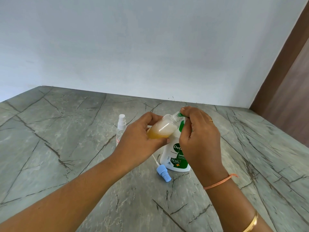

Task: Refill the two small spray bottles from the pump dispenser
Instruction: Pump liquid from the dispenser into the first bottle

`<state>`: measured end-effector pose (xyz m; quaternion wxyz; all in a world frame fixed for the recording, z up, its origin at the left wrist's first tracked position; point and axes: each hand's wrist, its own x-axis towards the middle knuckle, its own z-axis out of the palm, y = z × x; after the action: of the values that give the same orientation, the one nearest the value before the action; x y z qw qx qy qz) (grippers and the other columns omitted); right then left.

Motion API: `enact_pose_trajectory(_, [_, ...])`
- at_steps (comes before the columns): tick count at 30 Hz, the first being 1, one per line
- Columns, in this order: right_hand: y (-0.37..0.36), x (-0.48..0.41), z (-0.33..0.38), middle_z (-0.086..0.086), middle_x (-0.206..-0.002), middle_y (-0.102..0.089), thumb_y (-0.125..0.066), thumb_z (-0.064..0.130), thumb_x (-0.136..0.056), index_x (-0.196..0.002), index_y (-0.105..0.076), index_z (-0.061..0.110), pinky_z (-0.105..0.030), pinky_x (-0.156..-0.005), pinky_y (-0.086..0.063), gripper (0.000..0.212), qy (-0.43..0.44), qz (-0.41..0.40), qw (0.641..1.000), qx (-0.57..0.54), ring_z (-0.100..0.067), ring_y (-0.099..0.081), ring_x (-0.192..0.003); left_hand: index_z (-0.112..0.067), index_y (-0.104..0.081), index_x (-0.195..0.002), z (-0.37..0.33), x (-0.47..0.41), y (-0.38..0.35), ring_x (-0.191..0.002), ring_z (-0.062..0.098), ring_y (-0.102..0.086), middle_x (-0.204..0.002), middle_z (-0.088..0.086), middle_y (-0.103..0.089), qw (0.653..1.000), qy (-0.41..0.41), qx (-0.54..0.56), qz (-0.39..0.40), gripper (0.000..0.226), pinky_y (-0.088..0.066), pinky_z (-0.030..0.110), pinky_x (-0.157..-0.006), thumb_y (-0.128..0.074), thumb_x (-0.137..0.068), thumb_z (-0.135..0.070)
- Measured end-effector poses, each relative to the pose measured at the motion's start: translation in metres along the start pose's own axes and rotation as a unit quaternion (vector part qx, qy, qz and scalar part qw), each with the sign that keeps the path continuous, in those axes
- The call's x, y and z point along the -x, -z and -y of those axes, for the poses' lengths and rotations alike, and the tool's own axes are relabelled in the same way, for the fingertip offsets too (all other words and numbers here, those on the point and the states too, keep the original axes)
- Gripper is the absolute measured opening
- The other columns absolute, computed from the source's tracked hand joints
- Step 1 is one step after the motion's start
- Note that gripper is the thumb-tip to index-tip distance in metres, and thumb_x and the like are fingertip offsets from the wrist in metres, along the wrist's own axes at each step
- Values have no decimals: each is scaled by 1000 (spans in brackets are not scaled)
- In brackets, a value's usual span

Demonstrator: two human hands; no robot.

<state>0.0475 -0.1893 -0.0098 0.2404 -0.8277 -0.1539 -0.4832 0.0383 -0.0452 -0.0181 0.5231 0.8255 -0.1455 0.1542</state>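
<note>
Half full of amber liquid, the clear small spray bottle [161,128] sits tilted at frame centre. Your left hand [137,138] grips its body, and its open neck is against the green nozzle [180,114], which your right hand [200,139] pinches atop the Dettol pump dispenser [173,160]. It's light, thin plastic, likely soap-slick: hold the waist, don't squeeze. Its blue spray cap [163,174] lies below; the second spray bottle [120,129] stands left.

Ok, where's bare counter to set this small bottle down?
Bare counter lies left of the white-capped spray bottle and right of the pump dispenser. Crowded at centre: the blue spray cap lies just in front of the dispenser.
</note>
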Motion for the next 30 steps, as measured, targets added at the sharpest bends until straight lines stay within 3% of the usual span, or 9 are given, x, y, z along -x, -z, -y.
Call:
enact_pose_trajectory(4, [4,-4,1,-9,-88,-68,-48,-3,-76,-93,-64,3,-18,-66,-39,24,-3,11,1000,5,-26,-63,-82,-47,-51,-90,-2,-1,1,-86,-21,-50,-95,-30,-58,1000,-8,4,-5,38,-44,5,-65,-78,-68,-30])
enact_pose_trajectory(13, [-8,4,0,-15,-95,-67,-37,4,-81,-95,-64,-2,-17,-80,-39,31,12,-43,999,-16,-29,-63,-91,-46,-49,-90,-2,-1,0,-87,-15,-52,-93,-33,-56,1000,-4,-6,-2,40,-41,8,-69,-79,-68,-30])
enact_pose_trajectory(19, [-9,10,-1,-13,-96,-68,-38,6,-82,-96,-64,-1,-19,-78,-42,31,16,-38,999,8,-27,-64,-92,-40,-51,-98,0,1,0,-89,-8,-55,-95,-29,-56,1000,5,-6,15,42,-43,12,-70,-79,-69,-27])
enact_pose_trajectory(26, [3,-1,-2,-9,-91,-68,-50,-5,-79,-95,-64,2,-17,-70,-38,22,10,-9,1000,-14,-26,-63,-84,-45,-47,-90,-5,1,2,-86,-14,-52,-92,-33,-54,1000,-9,-9,6,41,-43,10,-71,-78,-69,-28])
enact_pose_trajectory(30, [3,-1,-1,-9,-91,-68,-41,5,-82,-95,-64,3,-17,-71,-37,26,19,-13,1000,-11,-26,-63,-82,-41,-49,-97,-5,0,1,-89,-11,-52,-94,-32,-54,1000,-13,-11,-2,42,-45,14,-74,-78,-69,-28])
